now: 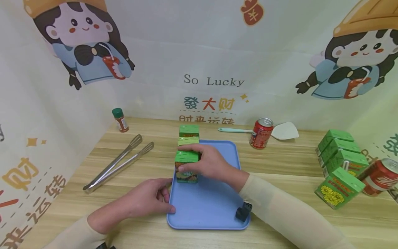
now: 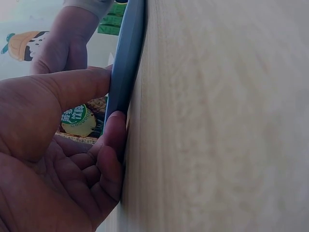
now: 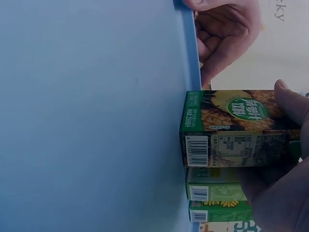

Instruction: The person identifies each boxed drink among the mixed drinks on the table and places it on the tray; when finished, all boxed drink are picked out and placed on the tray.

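Note:
A blue tray (image 1: 211, 214) lies on the wooden table in front of me. My left hand (image 1: 149, 199) grips its left rim, the thumb on the edge and the other fingers curled against the side, as the left wrist view also shows. My right hand (image 1: 214, 162) holds a pineapple drink carton (image 3: 241, 113) between thumb and fingers. This carton stands upright along the tray's left side. Behind it, in one row, are a light green carton (image 1: 188, 140) and a darker green carton (image 1: 189, 130), partly hidden by the hand and the front carton.
Metal tongs (image 1: 113, 167) lie left of the tray, with a green-capped spice jar (image 1: 120, 120) behind. A red can (image 1: 262, 133) stands before a white-headed spatula (image 1: 285, 131). At right are several green cartons (image 1: 343, 152), a chrysanthemum carton (image 1: 337, 190) and a cola can (image 1: 377, 178).

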Demonstrator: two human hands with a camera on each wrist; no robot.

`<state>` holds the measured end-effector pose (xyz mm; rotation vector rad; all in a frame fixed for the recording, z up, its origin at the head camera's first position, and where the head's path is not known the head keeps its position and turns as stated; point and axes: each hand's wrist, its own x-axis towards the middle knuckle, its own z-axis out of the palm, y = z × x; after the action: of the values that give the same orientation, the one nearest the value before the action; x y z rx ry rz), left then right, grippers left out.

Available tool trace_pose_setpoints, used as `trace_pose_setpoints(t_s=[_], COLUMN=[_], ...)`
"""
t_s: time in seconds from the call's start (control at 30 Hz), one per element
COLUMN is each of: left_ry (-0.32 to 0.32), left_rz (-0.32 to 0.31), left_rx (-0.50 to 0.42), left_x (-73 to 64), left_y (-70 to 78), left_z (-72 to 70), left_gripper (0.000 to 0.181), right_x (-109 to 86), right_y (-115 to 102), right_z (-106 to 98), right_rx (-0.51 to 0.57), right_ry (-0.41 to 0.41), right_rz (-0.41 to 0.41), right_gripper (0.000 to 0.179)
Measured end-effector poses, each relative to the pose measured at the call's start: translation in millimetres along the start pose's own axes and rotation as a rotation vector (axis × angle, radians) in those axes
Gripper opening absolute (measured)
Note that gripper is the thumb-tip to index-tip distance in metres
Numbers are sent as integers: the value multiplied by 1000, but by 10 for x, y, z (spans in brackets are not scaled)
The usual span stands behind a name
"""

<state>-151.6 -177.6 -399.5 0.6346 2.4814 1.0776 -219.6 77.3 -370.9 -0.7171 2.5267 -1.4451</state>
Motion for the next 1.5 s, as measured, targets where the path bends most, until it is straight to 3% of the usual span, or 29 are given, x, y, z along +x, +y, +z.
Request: trace_pose_setpoints(t_s=[0.67,0.8,1.27,1.5], left_ry=[16,19,18,16], left_rz=[10,4,24,21], left_rx=[5,-1,-7,-6], left_x=[6,2,13,19], left_y=[30,33,13,19], left_z=[9,9,24,21], left_gripper=[99,99,99,99], right_x=[-304,-379,-794,-1049], right_y=[109,139,331,417], right_z=[-328,-412,-813,-1064], right_rx=[172,159,142,32], right_ry=[-2,6,154,226], right_rz=[-86,-99,-64,-32], right_gripper=[67,66,66,65])
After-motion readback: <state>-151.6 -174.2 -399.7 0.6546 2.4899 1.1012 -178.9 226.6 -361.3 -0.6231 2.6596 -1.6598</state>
